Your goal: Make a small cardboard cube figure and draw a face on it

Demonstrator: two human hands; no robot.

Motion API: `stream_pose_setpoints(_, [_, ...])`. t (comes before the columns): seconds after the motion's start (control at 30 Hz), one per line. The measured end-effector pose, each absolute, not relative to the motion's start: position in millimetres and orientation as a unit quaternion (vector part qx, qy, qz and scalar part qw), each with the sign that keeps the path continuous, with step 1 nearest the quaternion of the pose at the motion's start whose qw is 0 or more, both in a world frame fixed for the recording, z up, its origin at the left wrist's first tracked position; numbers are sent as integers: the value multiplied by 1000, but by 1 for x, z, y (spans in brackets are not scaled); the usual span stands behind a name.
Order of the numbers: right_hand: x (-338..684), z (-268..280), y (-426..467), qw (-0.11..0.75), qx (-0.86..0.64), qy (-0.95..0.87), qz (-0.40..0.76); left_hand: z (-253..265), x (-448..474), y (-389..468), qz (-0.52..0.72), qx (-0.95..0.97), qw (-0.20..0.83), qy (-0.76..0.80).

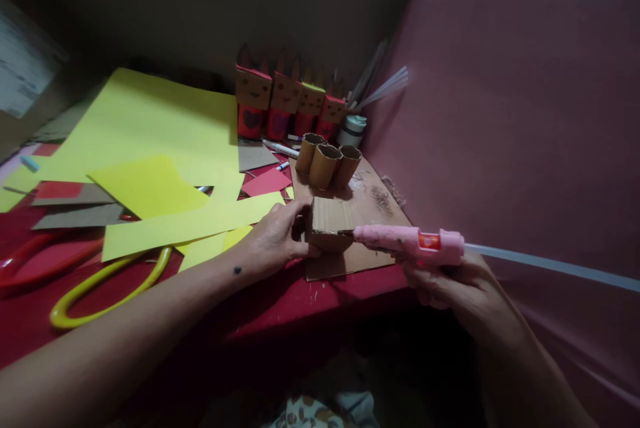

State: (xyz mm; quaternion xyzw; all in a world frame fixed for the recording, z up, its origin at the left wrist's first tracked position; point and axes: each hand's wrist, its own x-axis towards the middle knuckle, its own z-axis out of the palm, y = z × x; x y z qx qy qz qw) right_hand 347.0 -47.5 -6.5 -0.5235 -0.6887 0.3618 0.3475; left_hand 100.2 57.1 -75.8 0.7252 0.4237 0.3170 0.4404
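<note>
My left hand [285, 235] grips the left side of a small cardboard box [333, 218], thumb at the front and fingers behind. The box rests on a flat cardboard sheet [370, 258]. In my right hand [450, 285] is a pink hot glue gun [400, 239], with a long clear glue stick [540, 267] running out of its back. The gun's nozzle is at the box's top right edge; whether it touches I cannot tell. Just behind the box, several open cardboard tubes [327, 165] stand upright on the sheet.
Several red-and-brown paper figures with drawn faces [254, 98] stand at the back, beside a light blue container [353, 129] and glue sticks [387, 88]. Yellow paper sheets [170, 108] cover the left. Yellow-handled scissors [75, 311] and a red handle [30, 258] lie near. A pink wall [525, 81] bounds the right.
</note>
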Motion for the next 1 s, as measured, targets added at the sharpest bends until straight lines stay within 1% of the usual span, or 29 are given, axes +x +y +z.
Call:
stream_pose_setpoints(0.3, [354, -9, -51, 357, -532, -678, 360, -76, 99, 58, 319, 728, 456, 400])
stream_pose_setpoints(0.57, [355, -6, -53, 351, -545, -676, 349, -75, 98, 57, 313, 739, 417, 426])
stream_pose_setpoints(1.0, [362, -8, -55, 356, -552, -670, 347, -69, 98, 55, 298, 749, 396, 440])
